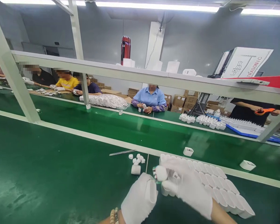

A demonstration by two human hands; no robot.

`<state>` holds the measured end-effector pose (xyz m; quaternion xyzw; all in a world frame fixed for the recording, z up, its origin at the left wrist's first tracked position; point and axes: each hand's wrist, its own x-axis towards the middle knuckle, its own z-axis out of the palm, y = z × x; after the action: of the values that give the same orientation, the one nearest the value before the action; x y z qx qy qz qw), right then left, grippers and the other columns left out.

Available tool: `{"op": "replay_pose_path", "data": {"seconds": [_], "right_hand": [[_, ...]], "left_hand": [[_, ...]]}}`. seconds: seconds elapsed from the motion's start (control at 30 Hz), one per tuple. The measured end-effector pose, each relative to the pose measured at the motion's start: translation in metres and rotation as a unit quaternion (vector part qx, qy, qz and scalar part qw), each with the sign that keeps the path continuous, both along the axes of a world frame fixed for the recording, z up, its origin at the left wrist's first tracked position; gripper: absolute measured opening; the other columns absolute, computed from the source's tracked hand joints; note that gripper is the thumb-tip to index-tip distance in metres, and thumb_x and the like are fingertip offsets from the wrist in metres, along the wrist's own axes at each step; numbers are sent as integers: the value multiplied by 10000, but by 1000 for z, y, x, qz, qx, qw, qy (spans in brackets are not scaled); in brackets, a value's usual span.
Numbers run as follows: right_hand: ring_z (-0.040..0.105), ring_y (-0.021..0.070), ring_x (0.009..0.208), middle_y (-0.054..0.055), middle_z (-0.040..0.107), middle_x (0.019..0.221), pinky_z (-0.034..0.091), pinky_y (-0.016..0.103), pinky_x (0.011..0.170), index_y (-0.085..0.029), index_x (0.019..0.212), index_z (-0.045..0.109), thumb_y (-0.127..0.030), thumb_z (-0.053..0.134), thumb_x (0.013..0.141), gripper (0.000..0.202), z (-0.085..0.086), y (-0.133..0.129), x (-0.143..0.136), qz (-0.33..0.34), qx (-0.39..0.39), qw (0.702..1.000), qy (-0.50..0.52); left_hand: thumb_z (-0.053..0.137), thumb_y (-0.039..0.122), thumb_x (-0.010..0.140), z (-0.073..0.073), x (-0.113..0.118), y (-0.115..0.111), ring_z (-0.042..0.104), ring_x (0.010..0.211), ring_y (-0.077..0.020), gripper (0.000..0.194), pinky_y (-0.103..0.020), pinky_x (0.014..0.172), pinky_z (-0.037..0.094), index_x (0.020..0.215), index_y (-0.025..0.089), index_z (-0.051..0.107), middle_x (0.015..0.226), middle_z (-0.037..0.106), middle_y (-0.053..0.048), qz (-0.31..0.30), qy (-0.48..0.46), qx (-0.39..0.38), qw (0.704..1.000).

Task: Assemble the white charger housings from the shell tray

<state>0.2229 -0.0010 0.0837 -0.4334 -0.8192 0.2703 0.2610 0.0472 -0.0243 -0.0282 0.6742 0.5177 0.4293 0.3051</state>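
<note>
My left hand [136, 199], in a white glove, is closed around a white plastic shell [151, 191] whose rounded end faces up and right. Just beyond it, my right hand [189, 188], also gloved, pinches a small green circuit board [157, 180] with a white rounded part [161, 173] on it. The board is close to the shell; whether they touch, I cannot tell. Beneath and beyond my right hand stand rows of similar white shells [224, 197], partly hidden by it. Several small white pieces [138, 159] and a white cylindrical part [136, 169] lie beyond my left hand.
A thin clear strip [121, 152] lies on the green table [60, 174]. Past a pale rail, white housings [188, 151] sit on a green conveyor belt [154, 133]. A shelf beam [140, 70] crosses above on posts. Co-workers sit opposite; one person at right holds orange-handled scissors [264, 111].
</note>
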Motion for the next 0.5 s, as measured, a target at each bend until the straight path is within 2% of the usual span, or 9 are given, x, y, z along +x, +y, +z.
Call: {"op": "replay_pose_path", "data": {"seconds": [0.03, 0.13, 0.2, 0.33, 0.43, 0.5], "right_hand": [[653, 202, 935, 24, 683, 1060, 561, 364, 837, -261, 1066, 691, -135, 660, 789, 306, -3, -12, 3, 6, -9, 1000, -19], [616, 231, 1047, 31, 644, 1160, 525, 423, 914, -295, 1080, 677, -156, 618, 820, 301, -11, -34, 4, 3, -41, 995, -90], [607, 239, 1068, 27, 636, 1165, 509, 451, 948, -310, 1089, 668, -162, 623, 816, 314, -16, -38, 1, -9, -54, 992, -110], [619, 229, 1057, 9, 635, 1162, 513, 435, 961, -316, 1080, 665, -177, 631, 799, 316, -21, -38, 0, -10, -52, 992, -117], [650, 237, 1010, 6, 642, 1162, 568, 415, 852, -328, 1092, 654, -221, 619, 815, 299, -25, -41, 0, -23, -35, 987, -157], [673, 250, 952, 14, 660, 1127, 590, 397, 750, -321, 1059, 651, -219, 625, 805, 275, -28, -44, 0, -39, 11, 981, -191]], "left_hand": [[513, 202, 851, 4, 1, -2, 594, 728, -216, 25, -365, 726, 491, 831, 203, 529, 820, 629, -71, -11, 12, 1, 1000], [510, 199, 826, 15, 1, -6, 513, 634, -169, 106, -305, 610, 422, 748, 224, 443, 726, 557, -21, -18, 39, -6, 999], [532, 216, 802, 20, -1, -7, 485, 617, -155, 111, -291, 592, 397, 735, 220, 444, 709, 532, -8, -12, 54, -16, 998], [548, 262, 798, 23, -5, -7, 448, 595, -150, 136, -293, 579, 373, 702, 213, 465, 672, 507, -2, -6, 72, -32, 997], [563, 258, 786, 22, -6, -8, 440, 599, -154, 157, -294, 573, 371, 674, 218, 460, 659, 499, -2, -6, 76, -39, 996], [570, 235, 773, 22, -7, -9, 470, 613, -160, 134, -296, 587, 394, 678, 215, 477, 672, 522, -8, -6, 73, -46, 996]]}}
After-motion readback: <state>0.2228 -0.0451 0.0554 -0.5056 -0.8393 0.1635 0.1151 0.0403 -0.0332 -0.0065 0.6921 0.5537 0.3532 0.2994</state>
